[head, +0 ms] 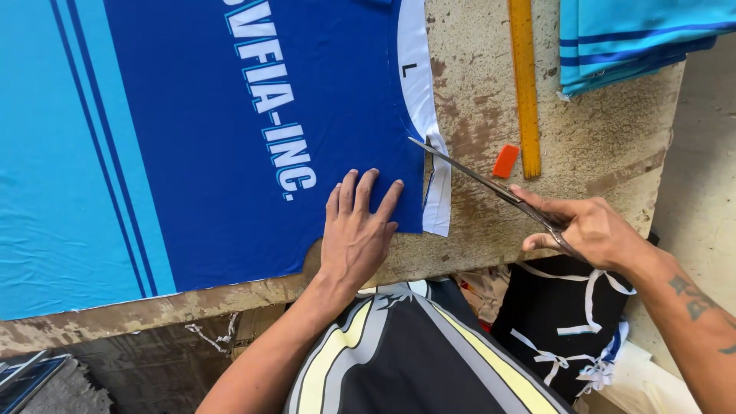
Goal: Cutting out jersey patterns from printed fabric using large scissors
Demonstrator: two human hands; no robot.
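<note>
- The worn worktable (583,153) is seen from above, and most of it is covered by a printed fabric panel (192,138), dark blue in the middle with light blue and stripes to the left, laid flat.
- A stack of folded blue fabric (636,38) is set at the far right corner, well apart from the cut.
- A white margin strip (429,100) is seen along the panel's right edge; near the bottom it is already parted from the blue and hangs loose, while higher up, around the curved edge, it is still joined. By that showing, only the lower part of this edge is judged trimmed, and most of it is left.
- The panel is pinned flat by the left hand (356,230), fingers spread, nothing grasped, just beside the cut line.
- The scissors (483,180) are gripped at the handles by the right hand (590,230), fingers closed around them; the blade tips are set at the strip, narrowly parted as far as can be told.
- A yellow ruler (524,84) lies untouched beyond the blades.
- An orange chalk piece (506,160) is left beside the ruler.
</note>
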